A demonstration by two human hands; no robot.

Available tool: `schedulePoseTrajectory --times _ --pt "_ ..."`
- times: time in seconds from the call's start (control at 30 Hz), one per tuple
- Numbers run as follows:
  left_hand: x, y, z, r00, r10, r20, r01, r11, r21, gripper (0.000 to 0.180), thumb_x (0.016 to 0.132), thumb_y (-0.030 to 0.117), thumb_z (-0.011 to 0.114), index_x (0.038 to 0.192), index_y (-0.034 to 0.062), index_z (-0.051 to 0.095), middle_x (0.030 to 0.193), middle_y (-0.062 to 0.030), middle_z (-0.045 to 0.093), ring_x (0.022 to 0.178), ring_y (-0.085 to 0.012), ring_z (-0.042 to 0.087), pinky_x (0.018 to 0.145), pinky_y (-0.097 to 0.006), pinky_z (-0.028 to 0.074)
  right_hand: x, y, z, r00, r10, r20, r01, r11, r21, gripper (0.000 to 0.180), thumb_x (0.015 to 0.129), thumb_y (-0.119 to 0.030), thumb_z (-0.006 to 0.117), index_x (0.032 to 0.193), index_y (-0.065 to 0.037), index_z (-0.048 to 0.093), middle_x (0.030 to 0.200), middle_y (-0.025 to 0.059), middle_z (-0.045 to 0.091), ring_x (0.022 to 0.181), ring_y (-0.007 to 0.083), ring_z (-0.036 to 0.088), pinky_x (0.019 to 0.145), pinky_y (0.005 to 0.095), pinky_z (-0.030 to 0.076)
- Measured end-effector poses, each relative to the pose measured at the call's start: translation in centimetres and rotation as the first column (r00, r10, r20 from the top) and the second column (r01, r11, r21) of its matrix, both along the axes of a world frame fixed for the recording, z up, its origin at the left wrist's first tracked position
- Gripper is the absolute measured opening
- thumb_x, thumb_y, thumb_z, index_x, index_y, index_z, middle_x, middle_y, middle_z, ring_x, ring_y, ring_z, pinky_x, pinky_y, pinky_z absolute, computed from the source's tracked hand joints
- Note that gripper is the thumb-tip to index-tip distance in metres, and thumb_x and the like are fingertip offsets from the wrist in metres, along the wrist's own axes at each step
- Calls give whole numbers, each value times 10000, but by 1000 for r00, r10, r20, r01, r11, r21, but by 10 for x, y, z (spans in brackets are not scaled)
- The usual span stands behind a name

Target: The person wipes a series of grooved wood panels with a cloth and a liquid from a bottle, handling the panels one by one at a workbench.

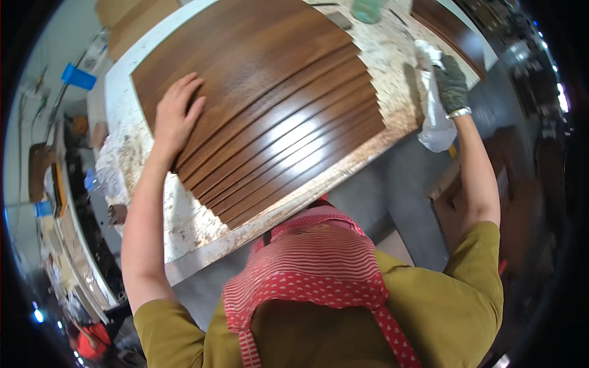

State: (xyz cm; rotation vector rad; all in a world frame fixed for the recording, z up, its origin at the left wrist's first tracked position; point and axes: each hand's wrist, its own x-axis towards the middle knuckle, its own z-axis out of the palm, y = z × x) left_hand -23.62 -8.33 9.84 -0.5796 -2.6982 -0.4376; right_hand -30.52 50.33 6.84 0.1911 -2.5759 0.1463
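Several glossy dark-brown wood-grain boards [245, 67] lie overlapped like steps across the table, their narrow exposed strips toward me. My left hand [174, 116] is bare and rests on the left side of these boards, fingers stretched out and thumb apart, gripping nothing. At the table's right edge, my right hand [451, 86] wears a camouflage-patterned glove. Its fingers are closed round a crumpled white cloth [432, 110], whose lower end hangs past the edge. Part of the gloved fingers is hidden by the cloth.
The white worktable [184, 224] is stained brown. A green glass jar [367, 10] and another brown board [451, 30] are at the far right. On the left are a cardboard box [132, 21], a blue cup [78, 76] and a cluttered bench [80, 245]. Another person [92, 341] is at lower left.
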Motion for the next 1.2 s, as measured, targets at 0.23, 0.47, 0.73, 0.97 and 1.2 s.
schedulePoseTrajectory --times 0.23,0.47,0.73,0.97,1.2 --pt "5 -9 -2 988 142 55 -149 976 160 312 881 242 554 1128 53 585 1195 -144 568 1113 -313 528 938 -388 422 -34 -68 79 807 40 589 -262 918 297 386 798 -310 624 1128 -111 604 1223 132 559 1170 304 494 982 387 390" --pt "-26 -105 74 908 265 325 -419 599 682 461 948 409 397 1164 41 572 1050 -37 652 902 -131 571 813 -288 430 -85 -145 101 681 549 485 -454 836 -308 277 855 -157 567 1077 8 592 1028 149 621 956 242 595 817 340 470" --pt "-123 -156 42 848 214 485 -450 775 444 612 923 556 357 1208 56 564 1209 -86 590 1102 -227 522 951 -369 366 -181 -337 81 699 678 228 -681 728 -77 488 890 -382 511 1231 -33 531 1242 183 542 1138 315 516 967 383 395" --pt "-216 -116 12 613 264 745 -429 903 34 810 833 692 407 1257 13 529 1335 -186 474 1210 -316 465 1021 -384 341 -236 -452 54 619 588 521 -737 664 126 372 932 -367 405 1126 -110 591 1027 171 627 944 352 587 854 431 439" --pt "-216 -98 9 220 11 976 -392 917 77 884 735 739 531 1303 62 495 1314 -174 493 1163 -239 513 958 -345 416 -226 -426 41 489 606 628 -844 510 165 374 974 -288 281 1274 -206 487 1017 181 627 926 351 609 822 426 469"
